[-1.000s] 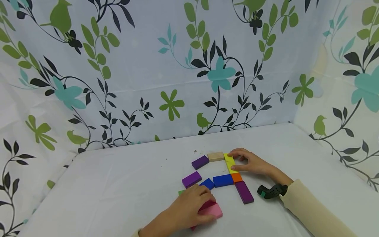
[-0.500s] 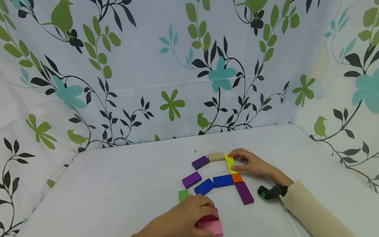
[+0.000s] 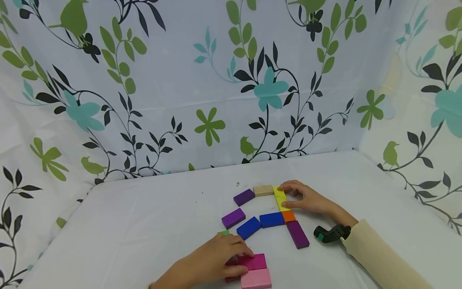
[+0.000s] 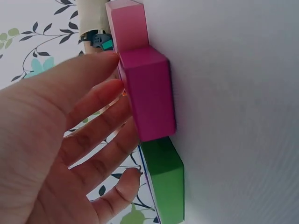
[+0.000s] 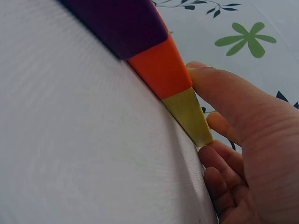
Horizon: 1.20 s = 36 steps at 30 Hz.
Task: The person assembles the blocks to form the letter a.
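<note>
The left hand (image 3: 209,259), fingers loosely spread, touched the magenta block (image 3: 255,261) beside the pink block (image 3: 256,279); the right hand (image 3: 306,199), fingers curled, held the yellow block (image 3: 279,198) abutting the orange block (image 3: 288,217) on the surface (image 3: 162,224).

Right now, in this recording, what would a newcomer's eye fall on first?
Probably the bright yellow block touched by the right hand, and the magenta block and pale pink block by the left hand at the bottom of the head view. Behind the white tabletop, the patterned cloth of birds and leaves likely competes.
</note>
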Motion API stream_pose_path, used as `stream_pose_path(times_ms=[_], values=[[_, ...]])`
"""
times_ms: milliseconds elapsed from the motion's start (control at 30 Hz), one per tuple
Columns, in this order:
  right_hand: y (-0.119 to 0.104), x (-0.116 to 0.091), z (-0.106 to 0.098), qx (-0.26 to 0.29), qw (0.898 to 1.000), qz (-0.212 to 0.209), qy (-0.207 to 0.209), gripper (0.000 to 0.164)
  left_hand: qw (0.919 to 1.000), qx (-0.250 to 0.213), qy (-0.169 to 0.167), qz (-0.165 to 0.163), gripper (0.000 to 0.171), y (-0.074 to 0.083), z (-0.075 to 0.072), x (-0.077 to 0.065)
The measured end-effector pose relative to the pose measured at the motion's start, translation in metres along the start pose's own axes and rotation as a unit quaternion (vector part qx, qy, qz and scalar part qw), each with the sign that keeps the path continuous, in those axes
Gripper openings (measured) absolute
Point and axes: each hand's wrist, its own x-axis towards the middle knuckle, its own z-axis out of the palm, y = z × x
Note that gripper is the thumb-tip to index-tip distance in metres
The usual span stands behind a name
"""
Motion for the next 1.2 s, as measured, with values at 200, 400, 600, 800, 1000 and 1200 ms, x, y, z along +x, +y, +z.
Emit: stream_pose_path(times_ms=[200,400,600,800,1000,1200], values=[[0.0,0.0,-0.001,0.001,1.0,-0.004,-0.002,0.049,1.0,-0.001,-0.002,-0.005,0.028,-0.002,-0.002,0.001],[0.002,0.0,0.0,0.006,1.0,-0.012,-0.001,0.048,0.9997,0.022,0.0,-0.01,0.027,-0.003,-0.005,0.0],[0.002,0.001,0.0,0.005,1.0,-0.012,-0.002,0.049,0.9984,0.006,-0.021,-0.052,0.029,-0.003,-0.01,-0.001],[0.001,0.001,0.0,0.01,1.0,-0.013,-0.004,0.049,0.999,0.016,-0.017,-0.039,0.032,-0.002,-0.007,0.001],[0.001,0.001,-0.001,0.004,1.0,-0.013,-0.001,0.048,0.9987,0.018,-0.026,-0.041,0.034,-0.003,-0.009,0.0],[0.0,0.001,0.0,0.006,1.0,-0.012,0.0,0.049,0.999,0.007,-0.015,-0.042,0.031,-0.008,-0.011,-0.004]])
